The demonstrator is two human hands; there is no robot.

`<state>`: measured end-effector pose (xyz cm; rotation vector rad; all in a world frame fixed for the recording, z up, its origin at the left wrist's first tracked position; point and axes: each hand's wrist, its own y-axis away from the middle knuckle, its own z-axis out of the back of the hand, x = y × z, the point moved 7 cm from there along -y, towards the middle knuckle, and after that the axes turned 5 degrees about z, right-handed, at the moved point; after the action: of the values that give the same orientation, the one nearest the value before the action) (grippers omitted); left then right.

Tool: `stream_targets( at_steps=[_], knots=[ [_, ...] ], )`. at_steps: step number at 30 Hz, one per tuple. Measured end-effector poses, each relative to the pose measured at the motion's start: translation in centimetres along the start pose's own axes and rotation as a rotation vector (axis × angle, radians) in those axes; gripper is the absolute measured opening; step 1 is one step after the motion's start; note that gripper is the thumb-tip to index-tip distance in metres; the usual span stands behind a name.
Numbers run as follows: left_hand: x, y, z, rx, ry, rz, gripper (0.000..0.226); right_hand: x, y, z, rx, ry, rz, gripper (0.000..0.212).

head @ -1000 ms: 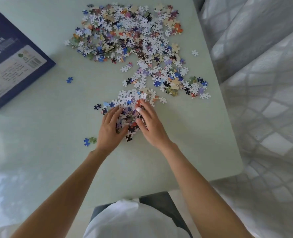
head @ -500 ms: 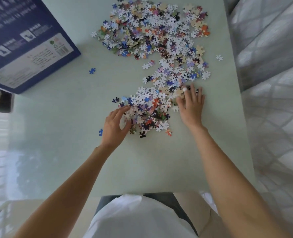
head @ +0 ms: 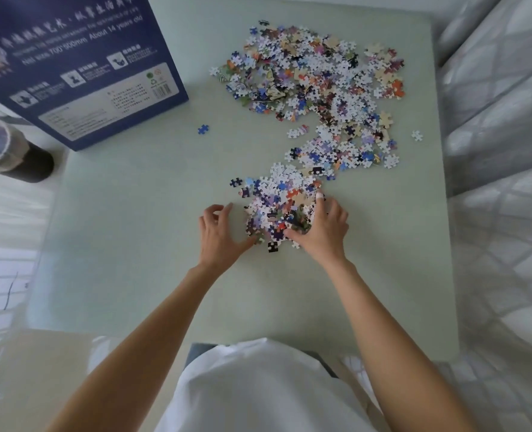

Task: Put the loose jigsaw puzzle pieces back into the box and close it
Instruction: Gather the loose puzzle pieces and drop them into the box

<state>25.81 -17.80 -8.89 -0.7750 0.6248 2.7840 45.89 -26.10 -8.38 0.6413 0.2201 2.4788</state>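
Puzzle pieces (head: 317,85) still lie almost all on the pale green table (head: 133,244): a wide scatter at the far right, a thinner trail running toward the person, and a small gathered heap (head: 278,207) between the hands. None can be seen in the box, so the task looks barely begun; gathering is the step in hand, and carrying, filling and closing all remain.

At the heap's left edge the left hand (head: 219,235) hovers with fingers loosely curled and spread, its thumb near the lowest pieces, holding nothing I can make out. On the heap's other side the right hand (head: 324,227) has its fingers curled into the pieces, cupping them; how many it really has hold of I cannot tell.

At the far left stands the dark blue puzzle box (head: 80,67), printed side up and overhanging the table edge, well apart from the heap; whether this is the lid or the base is unclear. A single blue piece (head: 203,129) lies alone between box and scatter, another stray (head: 417,135) near the right edge. Off the table, a dark bin (head: 15,151) stands on the floor.
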Motion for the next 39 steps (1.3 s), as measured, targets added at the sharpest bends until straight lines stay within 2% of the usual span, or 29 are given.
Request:
stream_targets(
  at_steps=[4, 8, 13, 17, 24, 27, 28, 31, 34, 36, 39],
  knots=[
    [-3.4, -1.5, -1.7, 0.097, -0.016, -0.111, 0.098, 1.9, -0.8, 0.0, 0.024, -0.064, 0.098, 0.098],
    [-5.2, -2.2, -2.5, 0.192, -0.083, -0.122, 0.103, 3.0, -1.4, -0.1, 0.072, -0.091, 0.161, 0.088],
    [-6.2, -2.7, -2.4, 0.225, -0.044, -0.126, 0.081, 3.3, -2.0, 0.3, 0.078, -0.14, 0.143, 0.058],
    [-6.1, -3.3, -2.1, 0.222, -0.025, -0.115, 0.069, 3.4, -2.3, 0.9, 0.102, -0.157, 0.147, 0.056],
    [-7.7, -4.4, 0.3, 0.087, 0.011, -0.289, 0.035, 3.3, -2.2, 2.9, 0.06, -0.233, 0.119, 0.065],
    [-7.6, -5.2, 1.3, 0.034, 0.055, -0.291, 0.025, 3.0, -2.3, 3.5, 0.042, -0.217, 0.106, 0.036],
    [-7.7, -5.4, 1.4, 0.023, 0.07, -0.287, 0.024, 2.8, -2.5, 3.8, 0.034, -0.215, 0.104, 0.035],
    [-8.0, -5.9, 1.0, 0.087, 0.034, -0.316, 0.033, 2.5, -2.9, 4.2, 0.019, -0.2, 0.126, 0.047],
    [-8.1, -5.6, -0.6, 0.222, -0.228, -0.403, 0.067, 2.2, -3.1, 4.6, 0.019, -0.188, 0.11, 0.05],
    [-8.2, -5.3, -1.4, 0.228, -0.437, -0.462, 0.092, 1.9, -3.1, 4.9, 0.014, -0.204, 0.094, 0.052],
    [-9.2, -5.5, -2.6, 0.217, -0.561, -0.5, 0.104, 1.3, -3.0, 5.0, 0.004, -0.213, 0.078, 0.051]
  ],
)
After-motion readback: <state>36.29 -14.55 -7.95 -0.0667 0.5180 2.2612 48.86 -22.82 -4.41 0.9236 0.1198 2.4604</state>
